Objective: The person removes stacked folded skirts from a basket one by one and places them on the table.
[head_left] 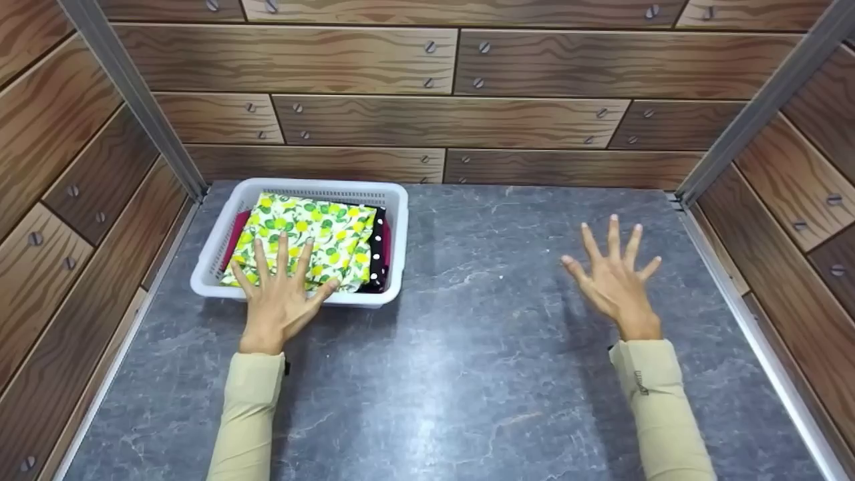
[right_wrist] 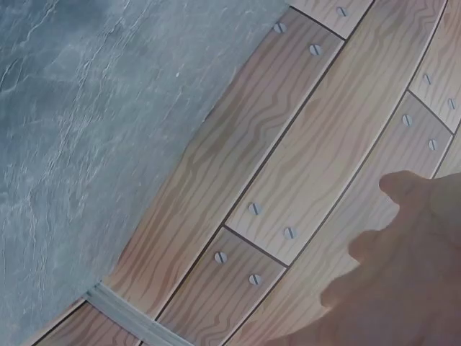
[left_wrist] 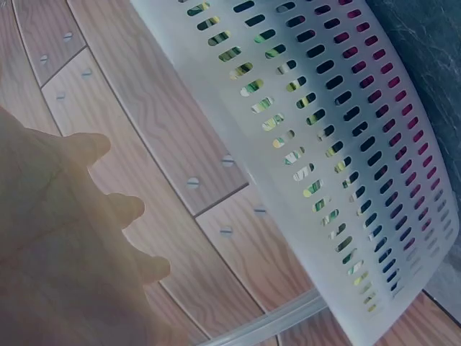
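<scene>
A white plastic basket (head_left: 401, 234) with slotted walls stands at the back left of the table. Folded cloth with a yellow lemon and green leaf print (head_left: 320, 227) lies on top inside it. Under that, a black cloth with white dots (head_left: 378, 250) and a dark pink cloth (head_left: 235, 237) show at the sides. My left hand (head_left: 279, 297), fingers spread, is over the basket's front rim and holds nothing. The left wrist view shows the basket's slotted side (left_wrist: 288, 166) beside that hand. Over the table's right part, my right hand (head_left: 614, 284) is spread and holds nothing.
The grey marbled tabletop (head_left: 467, 347) runs up to wood-patterned walls (head_left: 534, 120) at the back and both sides. Metal posts (head_left: 755, 107) stand in the back corners, and a metal strip (head_left: 768, 347) edges the right side.
</scene>
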